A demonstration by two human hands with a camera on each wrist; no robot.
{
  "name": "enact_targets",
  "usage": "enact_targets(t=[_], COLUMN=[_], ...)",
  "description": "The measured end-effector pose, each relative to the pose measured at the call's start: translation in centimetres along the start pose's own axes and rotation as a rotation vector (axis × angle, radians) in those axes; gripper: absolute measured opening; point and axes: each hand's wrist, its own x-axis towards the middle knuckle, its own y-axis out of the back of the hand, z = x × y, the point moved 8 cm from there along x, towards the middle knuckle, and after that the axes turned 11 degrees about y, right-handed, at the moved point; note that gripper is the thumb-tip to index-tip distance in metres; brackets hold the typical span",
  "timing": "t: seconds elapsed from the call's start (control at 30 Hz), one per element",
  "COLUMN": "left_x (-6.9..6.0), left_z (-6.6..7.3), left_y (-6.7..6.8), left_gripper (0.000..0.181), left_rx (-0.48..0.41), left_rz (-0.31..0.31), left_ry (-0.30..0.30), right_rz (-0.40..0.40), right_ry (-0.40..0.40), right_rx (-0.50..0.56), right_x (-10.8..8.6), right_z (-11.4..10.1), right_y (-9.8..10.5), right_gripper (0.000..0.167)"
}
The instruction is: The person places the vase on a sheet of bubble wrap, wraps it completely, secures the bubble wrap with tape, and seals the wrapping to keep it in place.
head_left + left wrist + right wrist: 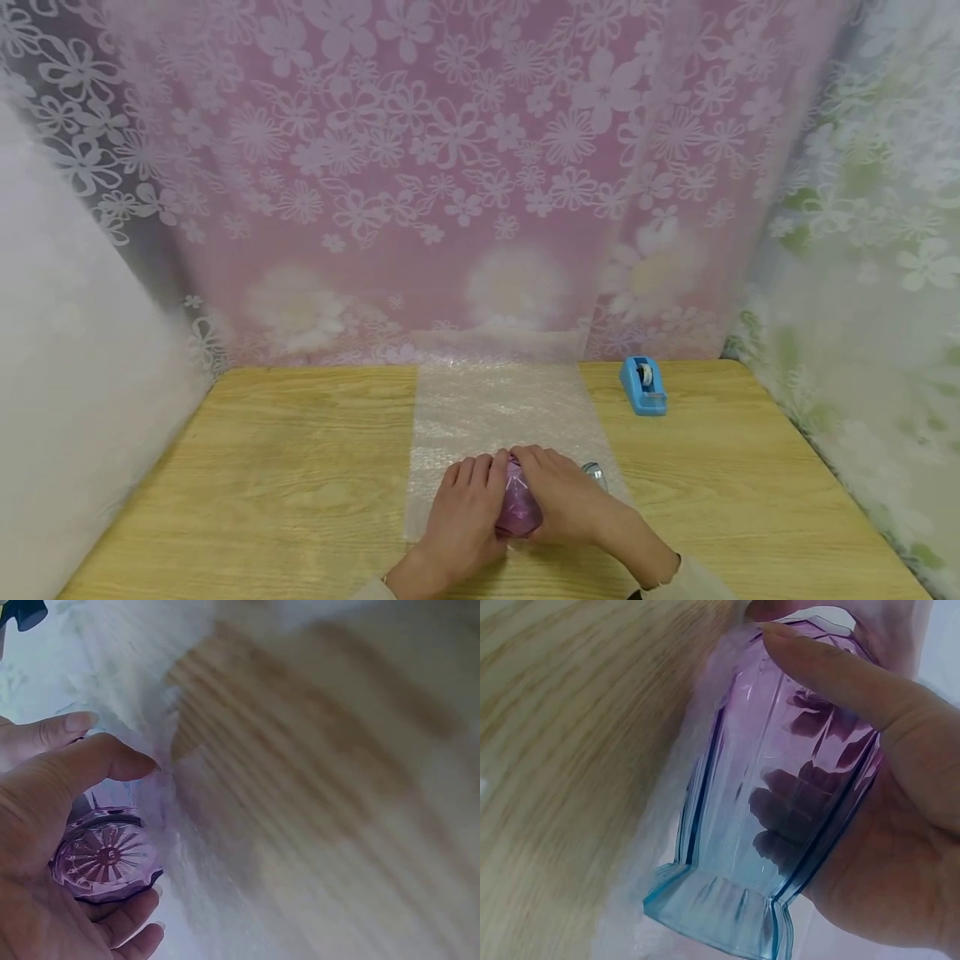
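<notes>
Both hands (467,508) (564,493) curl round a purple-to-blue vessel (519,504), apparently glass.

Wood-grain table (300,467), bubble-wrap sheet (502,408) (see-through), blue tape dispenser (643,388)

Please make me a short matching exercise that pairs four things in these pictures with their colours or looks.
Column one:
1. Tape dispenser
2. Glass vessel
3. Plastic sheet
4. Tabletop

Column two:
A. Yellowish brown, with wood grain
B. Blue body
C. Whitish and translucent
D. Purple at one end, shading to blue-green at the other

Right pairs: 1-B, 2-D, 3-C, 4-A.
</notes>
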Motion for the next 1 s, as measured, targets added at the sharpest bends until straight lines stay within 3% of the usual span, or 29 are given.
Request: enact_targets(t=[0.53, 0.77, 1.0], left_x=[0.5, 0.7, 1.1], left_z=[0.0, -0.1, -0.7], left_y=[0.1, -0.2, -0.4], left_gripper=[0.092, 0.093, 0.089], left_rx=[-0.023, -0.06, -0.075], left_rz=[0.027, -0.055, -0.165], left_ry=[-0.015, -0.003, 0.012], right_rz=[-0.031, -0.022, 0.021], right_ry=[-0.028, -0.028, 0.003], right_rx=[0.046, 0.057, -0.047], right_x=[0.0, -0.4, -0.8], right_z=[0.6, 0.7, 0.0], right_y=[0.2, 0.1, -0.3], right_gripper=[0.096, 0.111, 0.106])
